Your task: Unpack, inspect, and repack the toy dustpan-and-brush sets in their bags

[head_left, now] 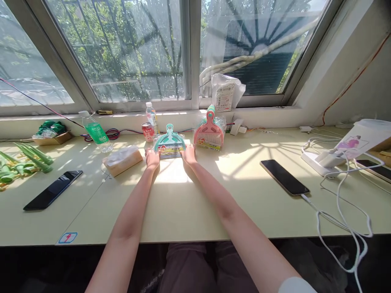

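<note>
A teal mini dustpan-and-brush set [170, 142] in clear wrapping with a printed label stands near the back of the table. My left hand [152, 158] grips its lower left corner, and my right hand [188, 154] grips its lower right corner. Both sets of fingers are closed on the edges and partly hidden. Just right of my right hand, a wrapped pink dustpan-and-brush set [209, 132] leans upright, with teal pieces showing behind it. Behind the teal set to the left are a red can [148, 132] and a small clear bottle [151, 114].
Left of my arms lie a tissue pack [124, 159], a green-labelled bottle [97, 132], a black phone [53, 190] and green plants [33, 158]. On the right are a charging phone [284, 177], looped white cables [339, 195] and a white holder [351, 142]. A plastic bag [226, 93] leans by the window.
</note>
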`<state>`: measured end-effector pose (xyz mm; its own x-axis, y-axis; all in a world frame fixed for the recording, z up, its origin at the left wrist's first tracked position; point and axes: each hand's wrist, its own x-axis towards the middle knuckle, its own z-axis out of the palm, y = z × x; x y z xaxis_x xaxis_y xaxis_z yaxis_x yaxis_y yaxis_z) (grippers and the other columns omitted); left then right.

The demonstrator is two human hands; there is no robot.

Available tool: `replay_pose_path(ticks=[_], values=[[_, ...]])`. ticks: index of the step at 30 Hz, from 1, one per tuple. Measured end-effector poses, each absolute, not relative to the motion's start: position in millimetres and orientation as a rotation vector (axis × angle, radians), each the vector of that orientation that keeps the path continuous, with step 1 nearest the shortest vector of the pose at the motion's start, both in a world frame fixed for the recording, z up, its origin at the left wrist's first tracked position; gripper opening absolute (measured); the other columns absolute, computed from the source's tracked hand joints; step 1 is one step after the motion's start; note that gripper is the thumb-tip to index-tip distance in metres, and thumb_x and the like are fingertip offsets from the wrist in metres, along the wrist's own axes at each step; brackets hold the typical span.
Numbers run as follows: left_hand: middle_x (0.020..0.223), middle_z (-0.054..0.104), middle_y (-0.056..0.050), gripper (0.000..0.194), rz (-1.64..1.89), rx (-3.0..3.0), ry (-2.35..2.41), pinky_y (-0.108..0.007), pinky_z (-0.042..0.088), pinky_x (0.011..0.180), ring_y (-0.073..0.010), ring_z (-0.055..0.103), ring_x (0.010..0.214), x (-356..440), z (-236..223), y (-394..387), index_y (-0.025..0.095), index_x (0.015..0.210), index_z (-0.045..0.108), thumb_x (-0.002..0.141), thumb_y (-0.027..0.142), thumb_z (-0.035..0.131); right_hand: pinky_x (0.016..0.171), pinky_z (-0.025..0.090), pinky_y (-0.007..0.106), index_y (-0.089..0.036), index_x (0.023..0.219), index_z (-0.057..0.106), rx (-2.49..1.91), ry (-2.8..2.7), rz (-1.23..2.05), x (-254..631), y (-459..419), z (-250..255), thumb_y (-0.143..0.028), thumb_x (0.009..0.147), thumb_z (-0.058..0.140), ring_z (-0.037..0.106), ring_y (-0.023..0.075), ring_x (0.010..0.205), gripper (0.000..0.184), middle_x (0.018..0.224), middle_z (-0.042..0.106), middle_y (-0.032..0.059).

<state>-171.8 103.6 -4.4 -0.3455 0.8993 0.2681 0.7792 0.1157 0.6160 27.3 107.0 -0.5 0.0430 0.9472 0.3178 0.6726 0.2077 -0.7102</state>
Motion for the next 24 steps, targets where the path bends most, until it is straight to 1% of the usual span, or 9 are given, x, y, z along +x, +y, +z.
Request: replay_pose_path(ticks=[1, 3, 5, 7, 11, 14, 17, 21, 24], values=[[0.145, 0.038, -0.026, 0.028, 1.064, 1.662, 2.228, -0.044, 0.037, 0.109, -0.0358, 0.04, 0.136, -173, -5, 109, 0.008, 0.11, 0.054, 0.093, 0.03, 0.053, 0.098, 0.044, 0.038, -0.019, 0.115, 0.062, -1.576, -1.665, 0.413, 22, 109, -2, -0.02, 0.083, 0.059, 0.049, 0.028, 0.122, 0.032, 0.127, 0.057, 0.0139], [0.142, 0.043, -0.026, 0.036, 1.097, 1.628, 2.238, -0.041, 0.04, 0.107, -0.0326, 0.046, 0.132, -177, -5, 121, 0.008, 0.122, 0.047, 0.091, 0.025, 0.056, 0.099, 0.043, 0.037, -0.019, 0.119, 0.06, -1.619, -1.623, 0.37, 14, 113, -3, -0.026, 0.086, 0.059, 0.046, 0.0275, 0.125, 0.033, 0.137, 0.05, 0.0142], [0.133, 0.053, -0.022, 0.045, 1.102, 1.607, 2.232, -0.039, 0.042, 0.104, -0.0297, 0.051, 0.127, -182, -5, 133, 0.011, 0.129, 0.042, 0.089, 0.02, 0.059, 0.099, 0.042, 0.038, -0.019, 0.124, 0.058, -1.617, -1.638, 0.357, 7, 119, -5, -0.029, 0.091, 0.054, 0.048, 0.0269, 0.123, 0.035, 0.138, 0.051, 0.0144], [0.127, 0.059, -0.018, 0.048, 1.092, 1.577, 2.235, -0.039, 0.044, 0.102, -0.029, 0.054, 0.123, -187, -5, 144, 0.014, 0.132, 0.041, 0.089, 0.021, 0.06, 0.101, 0.041, 0.041, -0.019, 0.127, 0.056, -1.637, -1.649, 0.359, 1, 126, -7, -0.029, 0.093, 0.051, 0.051, 0.0275, 0.121, 0.036, 0.134, 0.056, 0.0147], [0.129, 0.06, -0.019, 0.047, 1.064, 1.599, 2.297, -0.042, 0.045, 0.099, -0.032, 0.054, 0.123, -191, -7, 160, 0.015, 0.132, 0.045, 0.09, 0.031, 0.06, 0.103, 0.039, 0.043, -0.015, 0.122, 0.057, -1.707, -1.627, 0.338, -2, 138, -9, -0.028, 0.091, 0.053, 0.053, 0.0292, 0.122, 0.034, 0.129, 0.061, 0.0159], [0.126, 0.061, -0.021, 0.038, 0.947, 1.721, 2.339, -0.042, 0.046, 0.096, -0.0336, 0.056, 0.119, -191, -7, 166, 0.012, 0.118, 0.056, 0.09, 0.038, 0.059, 0.103, 0.039, 0.041, -0.015, 0.119, 0.057, -1.735, -1.593, 0.344, 0, 142, -6, -0.025, 0.091, 0.05, 0.053, 0.0282, 0.124, 0.031, 0.128, 0.062, 0.0155], [0.119, 0.063, -0.022, 0.037, 0.868, 1.785, 2.371, -0.044, 0.045, 0.096, -0.0362, 0.055, 0.118, -189, -6, 166, 0.012, 0.107, 0.062, 0.089, 0.044, 0.058, 0.105, 0.039, 0.044, -0.021, 0.122, 0.054, -1.733, -1.573, 0.399, 1, 138, -3, -0.023, 0.093, 0.044, 0.051, 0.0289, 0.129, 0.031, 0.13, 0.06, 0.0143], [0.123, 0.058, -0.028, 0.043, 0.881, 1.852, 2.411, -0.053, 0.041, 0.099, -0.0432, 0.048, 0.124, -185, -5, 157, 0.008, 0.109, 0.061, 0.09, 0.047, 0.054, 0.105, 0.04, 0.049, -0.023, 0.13, 0.044, -1.64, -1.529, 0.464, 1, 125, 1, -0.028, 0.095, 0.043, 0.048, 0.0317, 0.131, 0.036, 0.141, 0.05, 0.0156], [0.13, 0.051, -0.032, 0.05, 0.986, 1.947, 2.396, -0.057, 0.038, 0.102, -0.0452, 0.043, 0.128, -177, -3, 148, 0.003, 0.124, 0.054, 0.092, 0.041, 0.051, 0.111, 0.036, 0.047, -0.022, 0.138, 0.035, -1.487, -1.493, 0.389, 25, 116, 9, -0.031, 0.098, 0.038, 0.037, 0.0297, 0.14, 0.041, 0.152, 0.035, 0.0154]])
